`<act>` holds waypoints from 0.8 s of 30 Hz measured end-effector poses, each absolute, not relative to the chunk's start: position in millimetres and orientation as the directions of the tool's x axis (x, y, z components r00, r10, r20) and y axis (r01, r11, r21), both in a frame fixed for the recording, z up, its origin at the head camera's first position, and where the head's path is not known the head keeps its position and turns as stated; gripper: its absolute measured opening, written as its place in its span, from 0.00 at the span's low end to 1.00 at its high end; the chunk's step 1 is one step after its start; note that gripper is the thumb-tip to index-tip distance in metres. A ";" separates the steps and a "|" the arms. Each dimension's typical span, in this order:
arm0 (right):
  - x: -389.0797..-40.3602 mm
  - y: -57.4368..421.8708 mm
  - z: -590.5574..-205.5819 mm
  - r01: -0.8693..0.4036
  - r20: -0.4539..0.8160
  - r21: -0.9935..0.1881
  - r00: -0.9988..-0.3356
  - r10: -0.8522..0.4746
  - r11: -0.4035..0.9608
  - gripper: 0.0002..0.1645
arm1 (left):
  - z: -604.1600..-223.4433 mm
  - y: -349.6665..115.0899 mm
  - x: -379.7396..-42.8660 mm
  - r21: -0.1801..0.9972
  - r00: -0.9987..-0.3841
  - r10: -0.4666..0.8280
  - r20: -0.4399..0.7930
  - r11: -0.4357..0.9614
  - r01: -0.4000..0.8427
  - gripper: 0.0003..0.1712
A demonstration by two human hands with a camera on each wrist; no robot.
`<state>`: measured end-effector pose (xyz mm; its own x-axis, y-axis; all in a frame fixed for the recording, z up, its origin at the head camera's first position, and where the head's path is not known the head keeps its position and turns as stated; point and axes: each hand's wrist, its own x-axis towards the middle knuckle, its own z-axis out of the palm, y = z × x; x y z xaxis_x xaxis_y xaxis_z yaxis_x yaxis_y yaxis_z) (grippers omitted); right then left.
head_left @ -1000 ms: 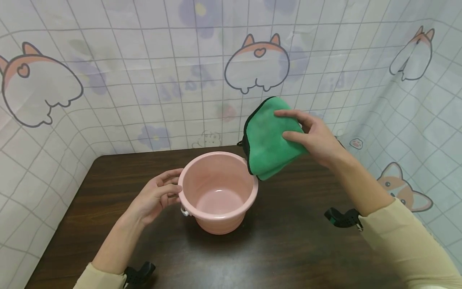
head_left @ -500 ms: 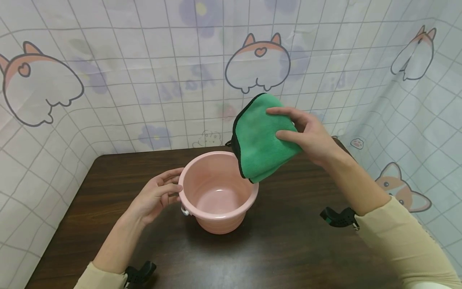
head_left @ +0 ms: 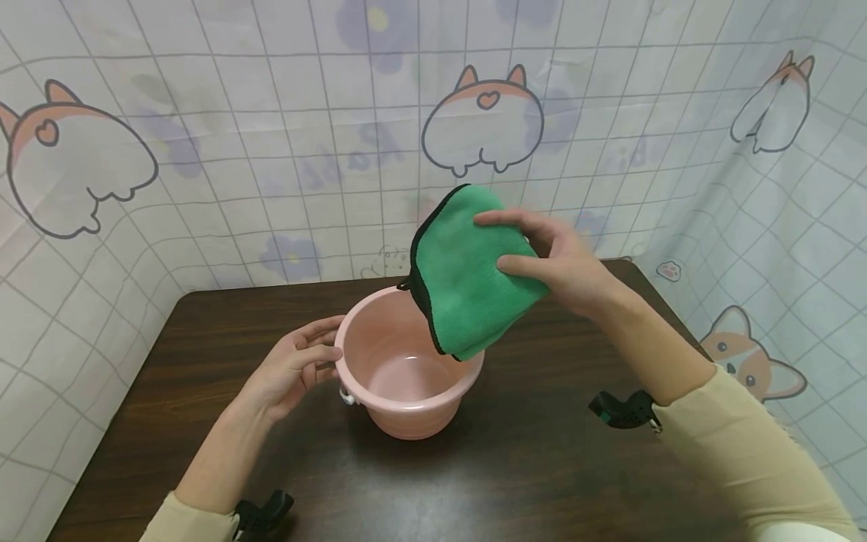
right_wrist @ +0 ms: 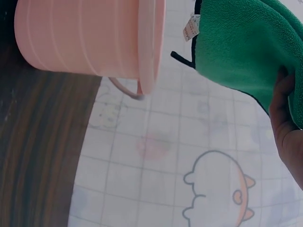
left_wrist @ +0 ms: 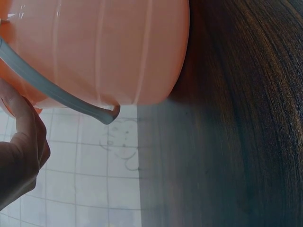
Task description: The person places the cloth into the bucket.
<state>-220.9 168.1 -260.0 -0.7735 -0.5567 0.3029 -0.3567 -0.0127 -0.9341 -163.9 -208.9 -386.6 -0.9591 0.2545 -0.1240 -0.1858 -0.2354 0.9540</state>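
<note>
A pink bucket (head_left: 412, 421) stands upright on the table, with nothing seen inside it. My left hand (head_left: 290, 375) holds its left rim, thumb on the near side and fingers behind. Its grey handle (left_wrist: 57, 93) hangs down the outside in the left wrist view. My right hand (head_left: 565, 263) pinches a folded green cloth (head_left: 467, 282) with black edging, thumb and fingers spread over its right part. The cloth hangs above the bucket's right half and covers part of that rim from the head. A white label (right_wrist: 191, 27) and a black loop (right_wrist: 182, 59) stick out from the cloth's edge.
The dark wooden table (head_left: 555, 452) runs up to a white gridded wall sheet (head_left: 305, 113) with cartoon corgis at the back and sides. Black wrist-worn devices, one on the left arm (head_left: 264, 513) and one on the right arm (head_left: 623, 410), sit below the wrists.
My right hand has carried the green cloth leftward, from beside the bucket's right rim to over its opening. The left hand and the bucket have stayed in place.
</note>
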 end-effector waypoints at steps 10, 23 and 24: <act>-219.2 155.9 -269.1 -0.365 0.285 -0.931 -0.770 -0.570 0.027 0.31 | -387.0 -208.2 -163.6 0.953 -0.959 0.251 -0.127 -0.236 -0.188 0.35; -220.2 142.9 -292.6 -0.318 0.214 -0.946 -0.770 -0.601 0.071 0.31 | -385.6 -207.9 -163.1 0.959 -0.961 0.239 -0.138 -0.212 -0.190 0.36; -219.7 142.3 -294.4 -0.311 0.203 -0.947 -0.772 -0.602 0.080 0.31 | -385.6 -207.8 -163.1 0.959 -0.961 0.239 -0.138 -0.211 -0.190 0.36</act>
<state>-219.7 142.3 -294.4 -0.7722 -0.6022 0.2028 -0.3110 0.0799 -0.9470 -163.1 -207.8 -385.6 -0.9613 0.2388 -0.1378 -0.1899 -0.2112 0.9588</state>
